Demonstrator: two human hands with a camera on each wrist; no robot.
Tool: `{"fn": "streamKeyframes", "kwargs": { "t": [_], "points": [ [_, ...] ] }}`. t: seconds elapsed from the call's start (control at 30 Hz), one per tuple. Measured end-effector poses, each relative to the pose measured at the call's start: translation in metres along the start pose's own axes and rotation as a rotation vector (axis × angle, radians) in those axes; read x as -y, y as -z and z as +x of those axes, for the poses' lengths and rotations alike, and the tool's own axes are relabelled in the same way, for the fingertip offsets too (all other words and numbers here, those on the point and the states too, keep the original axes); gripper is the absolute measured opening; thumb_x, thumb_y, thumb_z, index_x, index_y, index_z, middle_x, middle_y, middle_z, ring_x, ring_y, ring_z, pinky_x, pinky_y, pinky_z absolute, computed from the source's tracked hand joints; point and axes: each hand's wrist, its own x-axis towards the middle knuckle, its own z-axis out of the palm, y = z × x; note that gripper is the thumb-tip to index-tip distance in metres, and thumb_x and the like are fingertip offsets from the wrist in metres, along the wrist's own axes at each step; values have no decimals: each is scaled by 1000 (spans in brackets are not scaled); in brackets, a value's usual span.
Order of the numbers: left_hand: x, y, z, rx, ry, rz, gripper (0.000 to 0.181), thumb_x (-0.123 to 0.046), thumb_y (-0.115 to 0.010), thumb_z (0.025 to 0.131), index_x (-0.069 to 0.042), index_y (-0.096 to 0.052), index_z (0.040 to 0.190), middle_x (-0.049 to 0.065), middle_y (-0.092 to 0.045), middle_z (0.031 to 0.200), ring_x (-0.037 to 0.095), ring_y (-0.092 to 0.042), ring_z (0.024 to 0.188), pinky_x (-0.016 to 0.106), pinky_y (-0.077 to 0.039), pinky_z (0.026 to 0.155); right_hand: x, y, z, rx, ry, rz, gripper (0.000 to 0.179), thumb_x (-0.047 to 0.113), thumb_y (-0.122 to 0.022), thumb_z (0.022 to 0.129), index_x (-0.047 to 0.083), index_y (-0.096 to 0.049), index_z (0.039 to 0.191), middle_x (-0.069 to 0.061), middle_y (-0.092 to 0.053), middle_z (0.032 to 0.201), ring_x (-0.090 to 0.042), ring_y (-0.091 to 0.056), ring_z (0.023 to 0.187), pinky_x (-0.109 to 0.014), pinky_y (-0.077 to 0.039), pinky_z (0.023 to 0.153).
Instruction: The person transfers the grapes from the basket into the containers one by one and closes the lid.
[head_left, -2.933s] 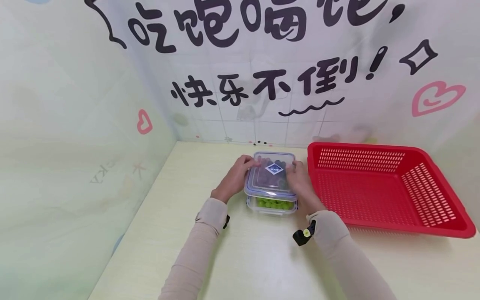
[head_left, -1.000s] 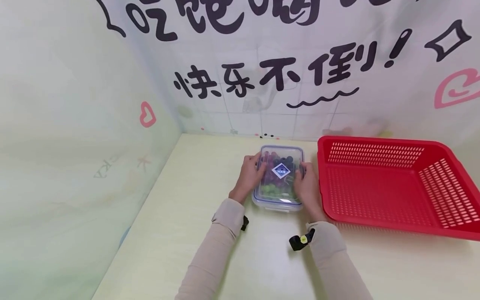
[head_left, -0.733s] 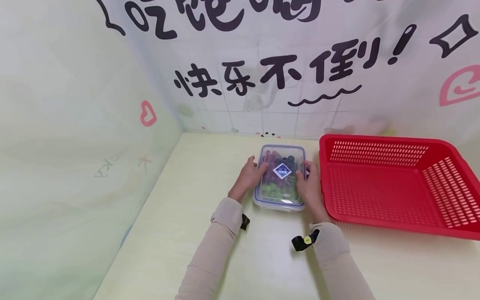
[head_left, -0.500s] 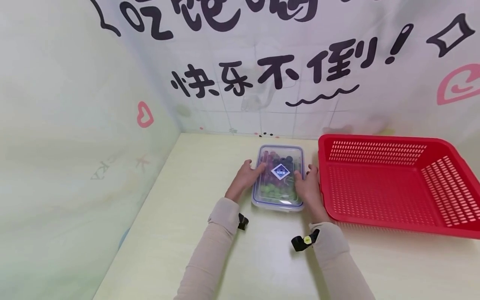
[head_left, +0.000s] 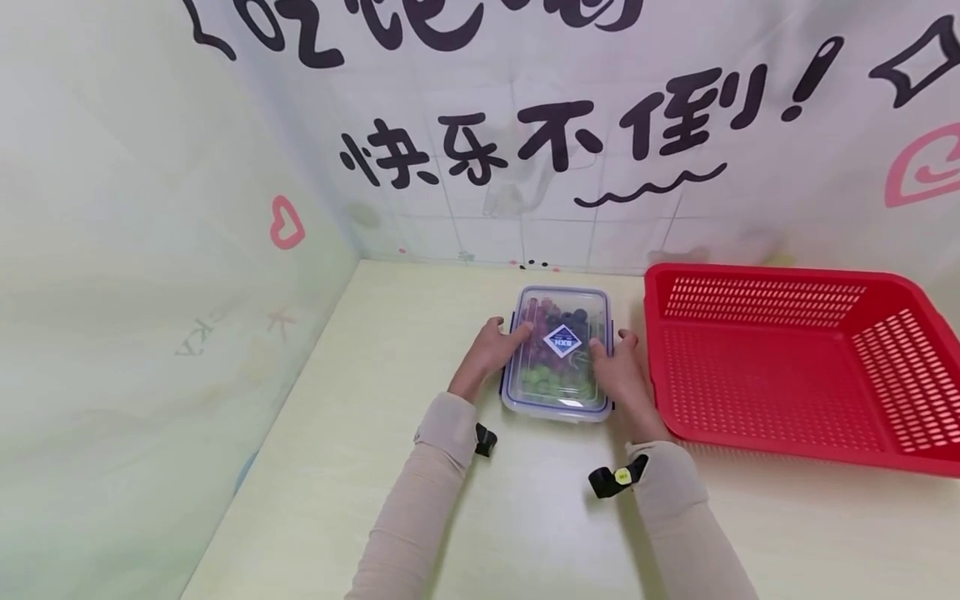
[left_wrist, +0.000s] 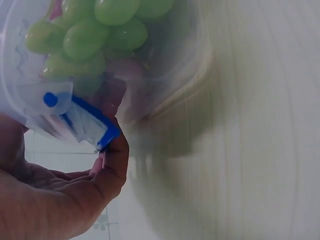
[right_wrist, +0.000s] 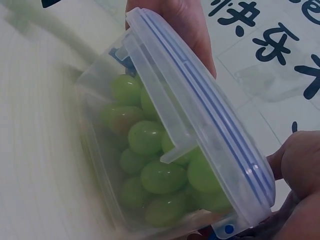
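Note:
A clear plastic food container point(head_left: 557, 404) stands on the table, its blue-edged lid point(head_left: 551, 300) lying over the top. Through it show green grapes point(right_wrist: 165, 175), with red and dark ones toward the back. My left hand point(head_left: 483, 354) grips the left side, thumb on the lid and fingers curled at a blue-lined side latch point(left_wrist: 85, 122), which sticks outward. On the opposite side my right hand point(head_left: 621, 371) holds the container, thumb on the lid, fingers down beside the edge. A clear front latch point(right_wrist: 165, 110) stands away from the wall in the right wrist view.
A red perforated plastic basket point(head_left: 765, 383) stands close to the right of my right hand. Behind the pale table point(head_left: 547, 517) rises a printed wall cloth point(head_left: 480, 242); another cloth point(head_left: 150, 333) borders the left side.
The lid, earlier held raised and set back above the container, has come down onto it. Both hands have then shifted slightly along the sides, and the side latches now show sticking out.

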Motion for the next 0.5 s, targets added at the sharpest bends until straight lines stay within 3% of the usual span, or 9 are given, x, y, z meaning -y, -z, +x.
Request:
{"fn": "streamKeyframes", "kwargs": {
  "t": [0.17, 0.3, 0.4, 0.5],
  "points": [
    [-2, 1, -2, -11, 5, -5, 87, -56, -59, 93, -1, -29, 153, 23, -47, 146, 34, -53, 128, 46, -45, 107, 5, 5, -3, -2, -30, -11, 75, 33, -44, 105, 6, 1, 157, -28, -21, 157, -39, -26, 145, -54, -23, 119],
    [-3, 2, -6, -18, -14, -21, 74, -53, -59, 94, 3, -46, 141, 21, -61, 127, 29, -64, 107, 41, -54, 92, 6, 3, -2, -54, -9, -40, 78, 31, -49, 103, 3, -1, 157, -29, -20, 158, -40, -24, 146, -53, -21, 120],
    [-2, 0, -7, -33, -27, -51, 66, -51, -60, 94, 3, -53, 132, 19, -65, 117, 26, -65, 96, 40, -57, 84, 5, 2, -1, -99, 2, -52, 79, 30, -52, 102, 1, -3, 157, -29, -21, 158, -40, -24, 146, -52, -20, 120],
    [0, -5, -6, -59, -38, -73, 64, -49, -60, 94, 1, -51, 133, 18, -63, 119, 25, -63, 100, 40, -55, 88, 5, 2, -2, -120, 8, -60, 77, 29, -52, 102, -2, -8, 156, -30, -27, 155, -40, -28, 144, -52, -23, 120]
  ]
}}
